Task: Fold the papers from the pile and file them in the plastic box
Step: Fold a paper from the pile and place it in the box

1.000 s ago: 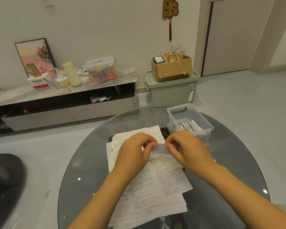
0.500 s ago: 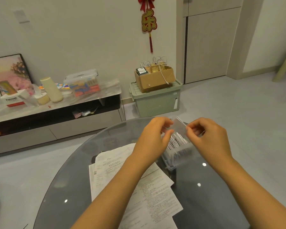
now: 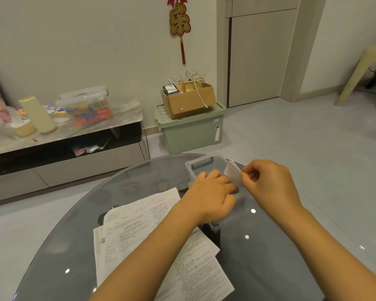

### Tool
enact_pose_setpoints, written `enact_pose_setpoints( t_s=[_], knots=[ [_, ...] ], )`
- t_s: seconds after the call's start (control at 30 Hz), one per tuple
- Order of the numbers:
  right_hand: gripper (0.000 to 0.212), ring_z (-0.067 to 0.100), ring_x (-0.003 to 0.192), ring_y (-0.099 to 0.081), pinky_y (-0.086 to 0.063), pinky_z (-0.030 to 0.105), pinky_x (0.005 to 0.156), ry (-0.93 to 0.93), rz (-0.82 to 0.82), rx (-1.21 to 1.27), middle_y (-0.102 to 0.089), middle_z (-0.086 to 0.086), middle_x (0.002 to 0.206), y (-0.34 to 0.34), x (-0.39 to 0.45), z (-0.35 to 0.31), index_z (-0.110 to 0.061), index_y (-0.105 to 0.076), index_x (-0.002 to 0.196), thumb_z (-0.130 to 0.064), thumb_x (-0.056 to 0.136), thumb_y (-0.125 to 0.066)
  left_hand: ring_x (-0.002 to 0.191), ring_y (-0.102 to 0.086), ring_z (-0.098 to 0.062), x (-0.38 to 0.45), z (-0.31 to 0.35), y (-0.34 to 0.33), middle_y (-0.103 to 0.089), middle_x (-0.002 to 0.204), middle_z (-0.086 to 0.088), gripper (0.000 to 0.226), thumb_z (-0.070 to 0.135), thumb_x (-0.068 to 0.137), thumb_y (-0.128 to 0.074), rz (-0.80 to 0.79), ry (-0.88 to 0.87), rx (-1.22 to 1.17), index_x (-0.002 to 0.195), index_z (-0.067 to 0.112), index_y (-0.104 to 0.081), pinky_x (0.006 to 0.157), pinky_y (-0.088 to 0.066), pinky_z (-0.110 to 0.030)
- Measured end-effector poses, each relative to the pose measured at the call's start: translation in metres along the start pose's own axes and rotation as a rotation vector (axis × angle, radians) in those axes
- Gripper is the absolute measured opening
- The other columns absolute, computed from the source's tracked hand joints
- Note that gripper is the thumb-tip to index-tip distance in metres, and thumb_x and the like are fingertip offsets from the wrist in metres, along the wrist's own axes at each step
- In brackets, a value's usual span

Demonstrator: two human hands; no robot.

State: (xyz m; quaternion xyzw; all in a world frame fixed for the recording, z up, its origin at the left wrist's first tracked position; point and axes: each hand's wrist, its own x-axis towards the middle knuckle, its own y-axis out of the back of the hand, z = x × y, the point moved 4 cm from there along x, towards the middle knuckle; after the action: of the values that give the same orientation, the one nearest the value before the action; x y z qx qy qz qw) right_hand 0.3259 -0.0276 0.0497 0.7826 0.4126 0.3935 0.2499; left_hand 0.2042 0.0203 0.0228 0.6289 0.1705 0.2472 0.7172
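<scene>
Hands (image 3: 213,193) cover plastic box (image 3: 201,165); paper pile (image 3: 139,227) lies beside it.

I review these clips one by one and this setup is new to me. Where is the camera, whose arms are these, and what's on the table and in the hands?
There is no machine: a person wears one camera on the head, looking down at their own bare arms. A round glass table carries a pile of printed papers and a clear plastic box. The right hand pinches a small folded paper over the box. The left hand reaches into the box; what its fingers do there is hidden.
</scene>
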Motion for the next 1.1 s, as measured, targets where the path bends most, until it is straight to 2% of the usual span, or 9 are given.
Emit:
enact_pose_setpoints(
  t_s=[0.13,0.23,0.33,0.43,0.57,0.7,0.87,1.03,1.1],
  knots=[
    [0.011,0.023,0.071,-0.059,-0.051,0.037,0.066,0.001,-0.039,-0.074,-0.065,0.006,0.079,-0.005,-0.002,-0.003,-0.009,-0.069,0.082,-0.012,0.084,-0.059,0.093,-0.027,-0.009,0.002,0.0,0.001,-0.052,0.117,0.0,0.072,0.04,0.081,-0.003,-0.01,0.007,0.016,0.125,0.022,-0.056,0.081,-0.021,-0.028],
    [0.013,0.026,0.073,-0.059,-0.05,0.036,0.067,-0.016,-0.079,-0.139,-0.064,0.008,0.08,-0.008,-0.002,-0.003,-0.008,-0.068,0.081,-0.011,0.084,-0.057,0.091,-0.03,-0.01,0.001,0.0,0.001,-0.053,0.11,0.0,0.084,0.045,0.071,0.007,0.029,0.014,0.004,0.114,0.018,-0.06,0.083,-0.024,-0.029],
    [0.015,0.027,0.075,-0.059,-0.049,0.035,0.067,-0.013,-0.098,-0.178,-0.064,0.009,0.082,-0.009,-0.001,-0.004,-0.007,-0.069,0.083,-0.012,0.085,-0.055,0.092,-0.034,-0.012,-0.001,-0.001,0.0,-0.054,0.107,-0.001,0.083,0.044,0.071,0.007,0.059,0.025,0.0,0.108,0.016,-0.062,0.086,-0.028,-0.031],
    [0.017,0.025,0.079,-0.058,-0.046,0.029,0.066,0.005,-0.161,-0.256,-0.064,0.008,0.088,-0.014,0.001,-0.009,-0.008,-0.068,0.087,-0.013,0.088,-0.051,0.094,-0.037,-0.013,-0.003,-0.002,-0.001,-0.055,0.11,0.0,0.083,0.043,0.072,0.006,0.089,0.034,-0.005,0.108,0.018,-0.065,0.086,-0.027,-0.031],
    [0.017,0.021,0.071,-0.049,-0.037,0.025,0.058,0.015,-0.265,-0.426,-0.065,0.006,0.087,-0.02,0.008,-0.017,-0.009,-0.067,0.088,-0.008,0.084,-0.05,0.095,-0.037,-0.013,-0.007,-0.005,-0.001,-0.057,0.112,0.001,0.082,0.042,0.074,0.003,0.111,0.031,-0.03,0.11,0.02,-0.067,0.088,-0.027,-0.032],
    [0.016,0.02,0.08,-0.051,-0.035,0.025,0.062,-0.005,-0.284,-0.514,-0.061,0.001,0.098,-0.019,0.013,-0.018,-0.018,-0.068,0.095,-0.022,0.087,-0.054,0.098,-0.04,-0.01,-0.006,-0.007,-0.003,-0.059,0.117,0.004,0.078,0.042,0.073,-0.002,0.128,0.044,-0.102,0.117,0.021,-0.063,0.095,-0.027,-0.031],
    [0.021,0.024,0.094,-0.058,-0.04,0.028,0.067,-0.022,-0.367,-0.442,-0.056,0.004,0.106,-0.021,0.014,-0.011,-0.015,-0.068,0.099,-0.026,0.09,-0.053,0.116,-0.043,-0.011,-0.004,-0.007,-0.006,-0.053,0.133,0.005,0.077,0.043,0.074,-0.006,0.123,0.07,-0.137,0.131,0.021,-0.052,0.1,-0.022,-0.028],
    [0.013,0.021,0.07,-0.058,-0.042,0.026,0.055,-0.061,-0.386,-0.154,-0.061,0.003,0.074,-0.012,0.015,0.0,-0.011,-0.068,0.076,-0.019,0.08,-0.058,0.117,-0.037,-0.011,-0.002,-0.004,-0.002,-0.047,0.139,0.004,0.067,0.039,0.081,-0.007,0.023,0.063,-0.074,0.126,0.029,-0.056,0.097,-0.02,-0.03],
    [0.011,0.022,0.069,-0.062,-0.05,0.031,0.062,-0.104,-0.368,-0.032,-0.064,0.004,0.072,-0.005,0.016,0.006,-0.011,-0.065,0.075,-0.016,0.081,-0.057,0.12,-0.034,-0.012,0.0,-0.004,-0.003,-0.043,0.141,0.003,0.064,0.036,0.083,-0.01,-0.014,0.09,-0.054,0.133,0.033,-0.05,0.099,-0.019,-0.031]
  ],
)
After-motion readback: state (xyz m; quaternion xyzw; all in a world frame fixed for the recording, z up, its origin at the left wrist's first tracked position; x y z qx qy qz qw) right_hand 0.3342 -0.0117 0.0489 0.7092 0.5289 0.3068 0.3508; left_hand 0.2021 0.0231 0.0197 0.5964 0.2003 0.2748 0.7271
